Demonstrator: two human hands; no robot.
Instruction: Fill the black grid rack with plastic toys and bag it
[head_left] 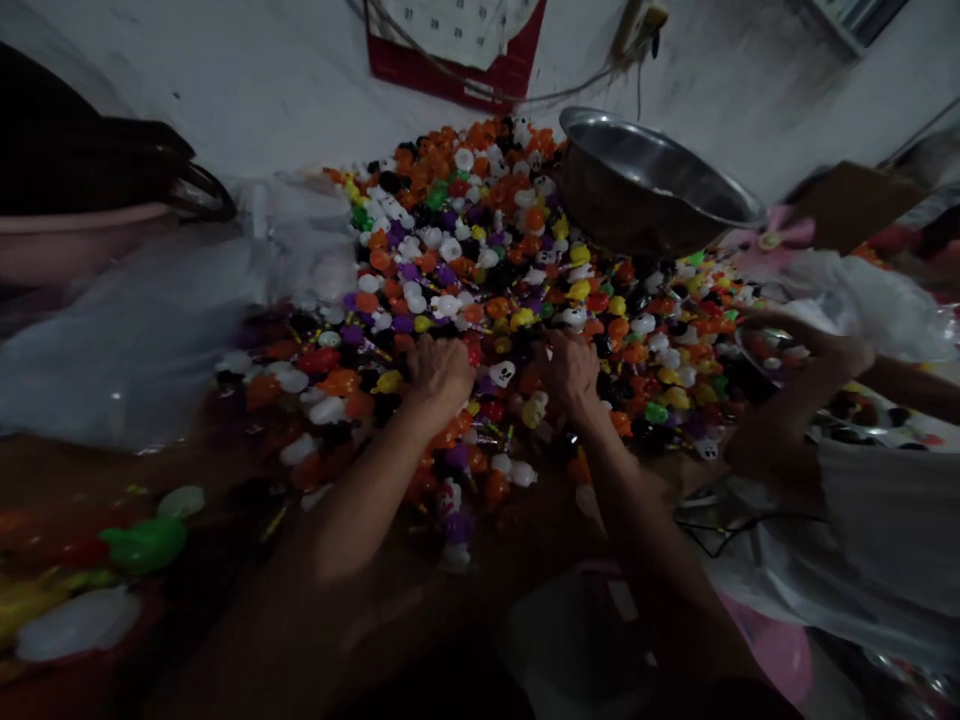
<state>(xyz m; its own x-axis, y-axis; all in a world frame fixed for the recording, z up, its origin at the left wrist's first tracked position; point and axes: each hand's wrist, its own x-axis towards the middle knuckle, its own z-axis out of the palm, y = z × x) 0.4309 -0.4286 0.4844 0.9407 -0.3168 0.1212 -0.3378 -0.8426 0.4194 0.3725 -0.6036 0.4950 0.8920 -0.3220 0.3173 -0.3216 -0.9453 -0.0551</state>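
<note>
A wide heap of small plastic figures [450, 250] in orange, white, purple, yellow, black and green covers the surface before me. Some have faces, such as a white ghost-like figure [502, 374] lying between my hands. My left hand [441, 372] is in the front of the heap, its fingers curled down among the pieces. Level with it, my right hand [571, 370] also has bent fingers, next to dark and red pieces. Both sets of fingertips are hidden, so what they hold cannot be made out.
A metal basin [637, 200] rests tilted on the back of the heap. Clear plastic bags [150, 340] lie at left, near a pink tub [82, 240]. Another person's arm [810, 350] reaches in from the right beside a bowl [750, 350]. More figures [146, 540] lie front left.
</note>
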